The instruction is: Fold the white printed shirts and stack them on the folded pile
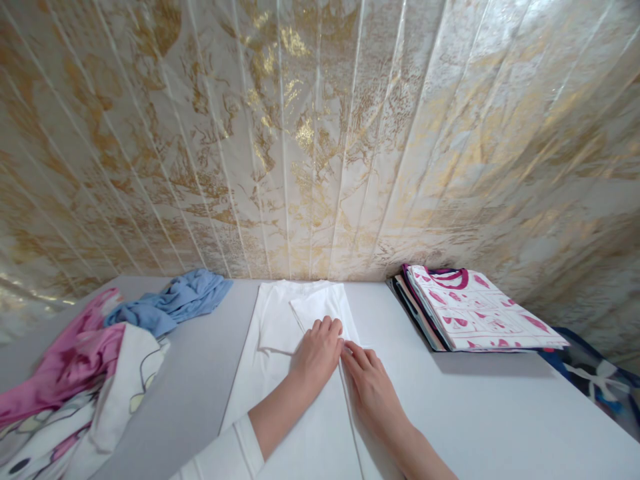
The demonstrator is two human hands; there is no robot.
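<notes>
A white shirt lies lengthwise on the white table, its sides turned inward and its sleeves laid across the upper part. My left hand presses on the shirt near its right edge, fingers curled in and closed on the fabric. Just to the right, my right hand pinches the same edge with thumb and fingertips. Both hands nearly touch each other there. The pinched bit of cloth is mostly hidden under the fingers.
On the left, crumpled clothes lie heaped: a blue garment, a pink one and a white printed one. A stack of folded shirts sits at the back right. Dark fabric shows beyond the right table edge. A gold-patterned curtain hangs behind.
</notes>
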